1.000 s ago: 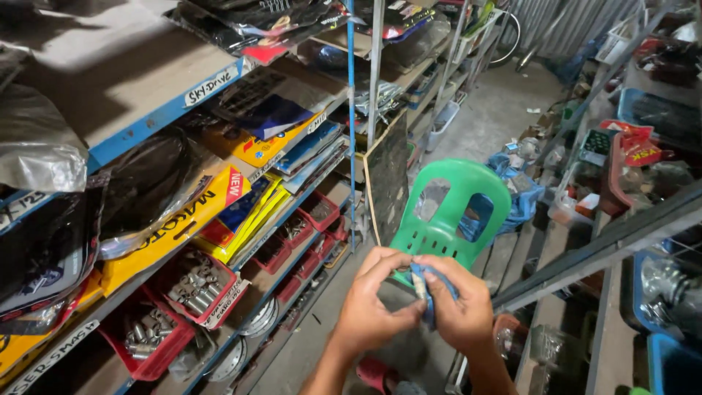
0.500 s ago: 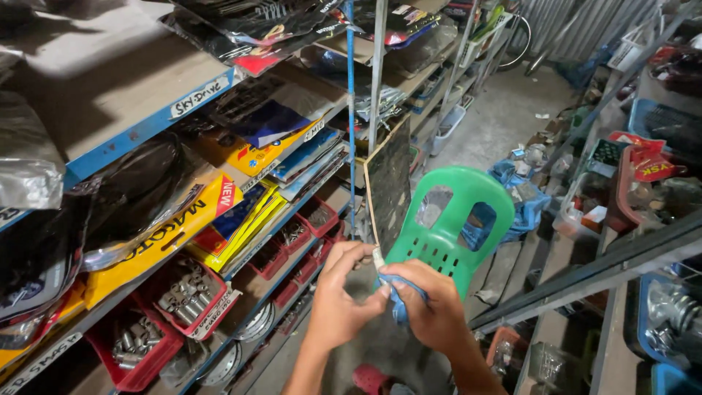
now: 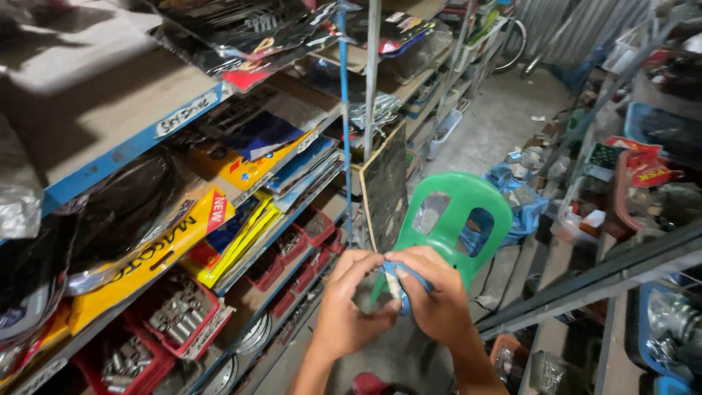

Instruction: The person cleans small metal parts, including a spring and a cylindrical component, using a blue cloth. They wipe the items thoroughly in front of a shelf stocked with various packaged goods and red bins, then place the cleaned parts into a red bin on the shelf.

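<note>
Two hands pinch one small blue-and-white packet (image 3: 399, 284) at centre bottom.
Left hand (image 3: 349, 307) and right hand (image 3: 437, 296) both grip it; green plastic chair (image 3: 457, 219) at one o'clock; red bins (image 3: 183, 322) of metal parts at nine o'clock.

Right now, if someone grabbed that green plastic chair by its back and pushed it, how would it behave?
The green plastic chair looks like thin moulded plastic with two cut-outs in the back, so it is probably light and easy to slide. It would likely flex a little, not flop. It could tip easily, though its legs are hidden behind the hands.
</note>
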